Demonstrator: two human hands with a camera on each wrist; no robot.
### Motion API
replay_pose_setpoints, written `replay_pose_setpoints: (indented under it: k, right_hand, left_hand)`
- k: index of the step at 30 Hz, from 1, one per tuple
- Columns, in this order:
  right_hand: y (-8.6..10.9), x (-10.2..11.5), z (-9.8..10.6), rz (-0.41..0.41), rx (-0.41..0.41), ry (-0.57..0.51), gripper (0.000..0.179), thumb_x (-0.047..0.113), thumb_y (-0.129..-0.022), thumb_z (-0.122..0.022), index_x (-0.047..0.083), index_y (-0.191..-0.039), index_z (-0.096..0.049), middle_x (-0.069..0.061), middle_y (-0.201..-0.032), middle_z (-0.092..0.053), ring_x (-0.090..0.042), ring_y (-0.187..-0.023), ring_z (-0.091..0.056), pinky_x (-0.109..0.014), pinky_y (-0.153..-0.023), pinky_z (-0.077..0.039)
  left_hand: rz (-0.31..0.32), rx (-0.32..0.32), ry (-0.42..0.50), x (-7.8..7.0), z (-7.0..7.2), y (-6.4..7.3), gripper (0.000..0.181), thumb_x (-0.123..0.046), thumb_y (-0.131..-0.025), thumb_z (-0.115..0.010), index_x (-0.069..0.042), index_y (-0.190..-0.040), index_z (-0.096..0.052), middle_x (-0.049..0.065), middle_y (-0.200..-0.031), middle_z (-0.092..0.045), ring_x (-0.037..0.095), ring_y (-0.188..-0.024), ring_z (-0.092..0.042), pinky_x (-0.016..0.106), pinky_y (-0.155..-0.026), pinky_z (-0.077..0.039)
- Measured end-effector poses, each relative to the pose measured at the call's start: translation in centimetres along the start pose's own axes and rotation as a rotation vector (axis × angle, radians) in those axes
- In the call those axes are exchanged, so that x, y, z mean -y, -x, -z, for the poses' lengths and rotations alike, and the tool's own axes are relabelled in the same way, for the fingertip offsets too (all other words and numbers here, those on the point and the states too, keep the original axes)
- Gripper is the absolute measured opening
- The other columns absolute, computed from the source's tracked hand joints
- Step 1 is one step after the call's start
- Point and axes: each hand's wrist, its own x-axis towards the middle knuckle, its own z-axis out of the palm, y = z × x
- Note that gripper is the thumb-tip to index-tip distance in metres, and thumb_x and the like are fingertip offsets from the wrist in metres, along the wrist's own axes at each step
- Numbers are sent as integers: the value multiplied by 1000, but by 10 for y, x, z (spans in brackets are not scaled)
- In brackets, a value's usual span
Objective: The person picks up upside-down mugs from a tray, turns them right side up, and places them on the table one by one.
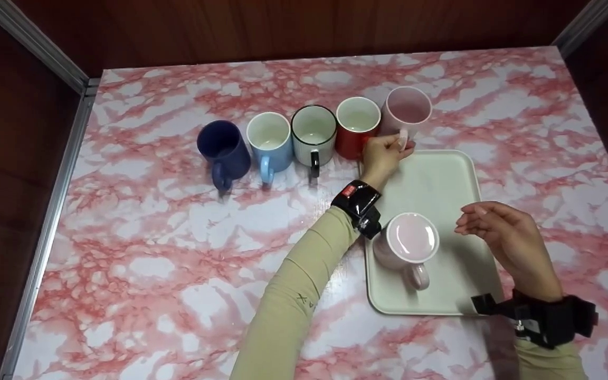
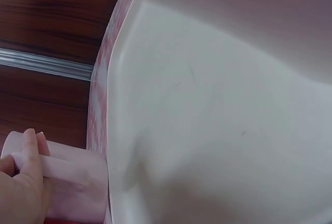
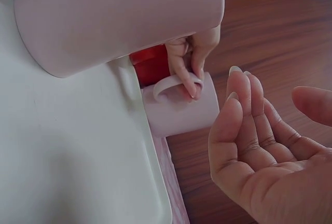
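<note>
At the right end of a row of mugs stands a pink mug [image 1: 408,108], upright just behind the tray's far edge. My left hand [image 1: 384,155] pinches its handle between thumb and fingers; the left wrist view shows the hand [image 2: 23,187] on that handle too. On the near part of the cream tray [image 1: 441,295] stands another pink mug [image 1: 407,248], its handle toward me. Over the tray's right side hovers my right hand [image 1: 512,237], fingers loosely bent, holding nothing. In the right wrist view this hand [image 3: 270,151] shows its palm, apart from both mugs.
Left of the held mug stand a red mug [image 1: 350,142], a white mug with a black rim [image 1: 309,148], a light blue mug [image 1: 277,158] and a dark blue mug [image 1: 235,158]. The table [image 1: 177,285] has a pink marbled top, with wood-look panels [image 1: 309,29] behind it.
</note>
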Motion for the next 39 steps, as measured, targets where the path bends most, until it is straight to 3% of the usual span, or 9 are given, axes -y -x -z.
replay_pose_setpoints:
  k: [4,12,20,27,29,32,35,37,39]
  right_hand:
    - [0,-1,0,-6,-2,-8,22,-7,-94,-42,-25,-101,-51,-24,-84,-62,-30,-74,-62,-35,-71,-52]
    - [1,-1,1,-19,-11,-27,21,-7,-93,-42,-23,-100,-52,-23,-83,-62,-30,-74,-62,-35,-71,-52]
    - [-1,0,3,-9,4,-25,21,-7,-94,-41,-23,-101,-53,-24,-83,-62,-31,-74,-62,-36,-72,-52]
    - [-1,0,3,-23,-19,-18,21,-6,-93,-43,-22,-100,-53,-23,-83,-62,-31,-73,-62,-35,-71,-52]
    - [-2,0,3,-25,-22,-21,21,-6,-93,-43,-22,-100,-53,-23,-83,-62,-30,-73,-62,-35,-71,-52]
    - [-1,1,3,-23,-21,-29,20,-6,-93,-43,-22,-100,-53,-23,-83,-62,-30,-73,-62,-35,-71,-52]
    - [-1,1,4,-21,-11,-25,21,-6,-94,-42,-22,-100,-53,-23,-83,-62,-30,-73,-62,-35,-71,-52]
    - [-1,1,3,-28,-19,-15,21,-5,-93,-44,-23,-100,-53,-23,-83,-62,-30,-73,-62,-35,-71,-52]
    - [-1,0,3,-36,-31,1,21,-4,-93,-45,-23,-100,-52,-23,-82,-62,-30,-72,-62,-35,-71,-52]
  left_hand:
    - [-22,-13,-35,2,0,0,20,15,-85,-50,20,-103,-57,33,-91,-61,39,-89,-62,24,-68,-52]
    - [-67,-66,-222,9,6,-3,17,9,-85,-55,13,-100,-64,23,-82,-66,25,-86,-65,16,-65,-50]
    - [-51,-61,-275,8,8,-2,20,5,-85,-59,9,-104,-64,20,-86,-67,18,-84,-65,15,-64,-50]
    - [-19,-54,-237,10,8,-2,21,3,-88,-55,10,-107,-62,21,-92,-66,23,-87,-65,19,-66,-51]
    - [-17,-53,-305,9,9,-1,21,0,-90,-54,7,-106,-64,18,-94,-67,20,-85,-64,18,-66,-50]
    - [-36,-46,-484,7,10,1,21,-8,-91,-56,-2,-107,-67,10,-100,-67,15,-90,-61,16,-71,-46]
    - [-52,-21,-620,6,13,5,26,-12,-90,-57,-9,-114,-65,7,-113,-63,15,-110,-53,17,-87,-39]
    - [-52,3,-645,6,15,8,32,-12,-89,-57,-11,-121,-60,10,-123,-56,17,-124,-40,18,-97,-31]
    - [-45,26,-641,7,17,10,35,-11,-89,-58,-10,-124,-57,11,-127,-53,20,-127,-37,19,-99,-29]
